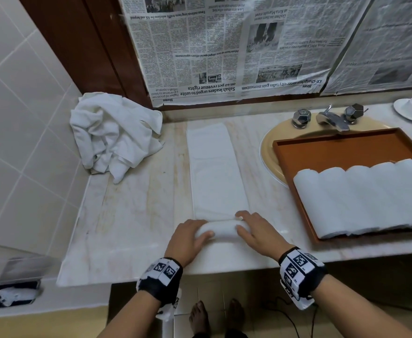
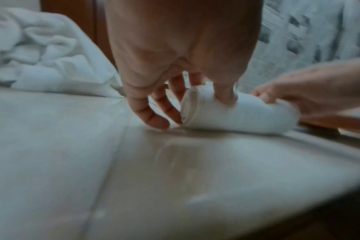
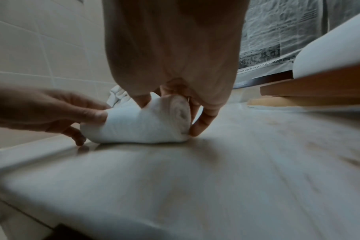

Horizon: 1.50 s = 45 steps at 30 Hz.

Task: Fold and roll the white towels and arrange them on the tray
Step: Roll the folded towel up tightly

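Left of the long folded white towel strip (image 1: 216, 172) the pale marble surface (image 1: 136, 215) lies bare up to the crumpled heap of white towels (image 1: 113, 135) at the back, while just right of the strip a brown rectangular tray (image 1: 297, 191) holding rolled white towels (image 1: 366, 198) blocks passage.

Folded white towel (image 1: 214, 172) flat on counter, near end rolled, five rolls (image 1: 366, 198) side by side in tray (image 1: 341, 147), crumpled pile (image 1: 112, 135) far left, perhaps several towels
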Available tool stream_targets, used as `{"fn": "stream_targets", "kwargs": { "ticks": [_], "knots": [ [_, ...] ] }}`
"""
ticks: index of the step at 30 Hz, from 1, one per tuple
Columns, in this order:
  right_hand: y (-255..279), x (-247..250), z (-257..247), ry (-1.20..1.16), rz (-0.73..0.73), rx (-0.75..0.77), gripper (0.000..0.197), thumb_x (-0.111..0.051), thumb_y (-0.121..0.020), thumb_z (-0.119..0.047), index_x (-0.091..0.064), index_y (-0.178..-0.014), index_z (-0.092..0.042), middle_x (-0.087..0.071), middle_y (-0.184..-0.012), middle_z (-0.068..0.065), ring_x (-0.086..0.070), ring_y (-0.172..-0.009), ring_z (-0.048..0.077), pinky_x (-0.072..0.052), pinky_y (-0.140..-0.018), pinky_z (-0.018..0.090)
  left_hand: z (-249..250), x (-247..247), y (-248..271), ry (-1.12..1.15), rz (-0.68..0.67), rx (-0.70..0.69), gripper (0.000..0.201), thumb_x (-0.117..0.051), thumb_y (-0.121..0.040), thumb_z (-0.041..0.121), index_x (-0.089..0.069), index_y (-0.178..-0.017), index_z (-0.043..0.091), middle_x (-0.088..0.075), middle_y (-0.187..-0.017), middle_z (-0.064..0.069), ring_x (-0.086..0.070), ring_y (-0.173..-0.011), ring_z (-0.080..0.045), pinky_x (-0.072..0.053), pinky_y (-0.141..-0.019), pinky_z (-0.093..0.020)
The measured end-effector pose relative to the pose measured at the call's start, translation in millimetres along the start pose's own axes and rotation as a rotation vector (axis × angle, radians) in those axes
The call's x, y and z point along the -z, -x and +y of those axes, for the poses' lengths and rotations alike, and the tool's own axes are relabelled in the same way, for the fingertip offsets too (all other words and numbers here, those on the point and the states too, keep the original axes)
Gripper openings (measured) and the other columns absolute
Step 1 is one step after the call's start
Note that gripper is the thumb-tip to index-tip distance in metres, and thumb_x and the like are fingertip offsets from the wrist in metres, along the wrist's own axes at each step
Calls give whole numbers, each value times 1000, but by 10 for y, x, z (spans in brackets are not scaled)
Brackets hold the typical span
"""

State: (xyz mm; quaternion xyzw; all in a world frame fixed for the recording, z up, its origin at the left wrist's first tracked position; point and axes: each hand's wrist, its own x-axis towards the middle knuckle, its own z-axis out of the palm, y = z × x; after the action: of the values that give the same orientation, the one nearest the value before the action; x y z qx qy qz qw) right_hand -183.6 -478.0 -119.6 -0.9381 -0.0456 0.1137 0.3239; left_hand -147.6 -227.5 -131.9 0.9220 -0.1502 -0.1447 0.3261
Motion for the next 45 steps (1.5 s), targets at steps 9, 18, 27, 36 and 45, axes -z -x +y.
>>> {"fn": "stream_targets", "kwargs": {
  "ticks": [9, 18, 27, 36, 45],
  "knots": [
    [-13, -77, 35, 211, 95, 141, 45, -52, -93, -56, -58, -124, -24, -51, -120, -5, -48, -107, 14, -50, -79, 29, 216, 23, -38, 89, 99, 230, 36, -55, -95, 51, -54, -122, 27, -62, -112, 3, -61, -103, -21, -46, -85, -32],
    [-236, 64, 3, 0, -20, 42, 36, -62, -96, -37, -65, -122, -12, -62, -116, 4, -55, -109, 22, -38, -94, 27, 215, -20, 42, -221, 47, 59, 41, -32, -105, 47, -38, -145, 44, -32, -151, 15, -48, -116, -20, -52, -84, -35],
    [-216, 50, -40, -71, 43, 11, 27, -55, -101, -33, -67, -116, -14, -70, -112, 4, -60, -105, 22, -39, -88, 26, 130, 65, 2, -237, -124, 60, 65, -47, -85, 77, -48, -137, 38, -39, -133, 13, -38, -120, -15, -47, -87, -35],
    [-94, -144, -90, 412, 265, 308, 24, -67, -82, -13, -63, -105, -19, -60, -103, 0, -61, -85, 25, -48, -72, 37, -10, 64, -90, -51, -97, 73, 56, -53, -90, 65, -60, -129, 25, -52, -111, 3, -51, -109, -19, -40, -91, -30],
    [-230, 48, -77, 278, -64, 208, 44, -57, -97, -40, -56, -135, -17, -57, -128, 1, -51, -117, 21, -41, -97, 35, 86, -3, -63, -76, 107, 10, 48, -27, -101, 53, -59, -128, 29, -42, -132, 4, -45, -112, -19, -46, -93, -37]
  ]
}}
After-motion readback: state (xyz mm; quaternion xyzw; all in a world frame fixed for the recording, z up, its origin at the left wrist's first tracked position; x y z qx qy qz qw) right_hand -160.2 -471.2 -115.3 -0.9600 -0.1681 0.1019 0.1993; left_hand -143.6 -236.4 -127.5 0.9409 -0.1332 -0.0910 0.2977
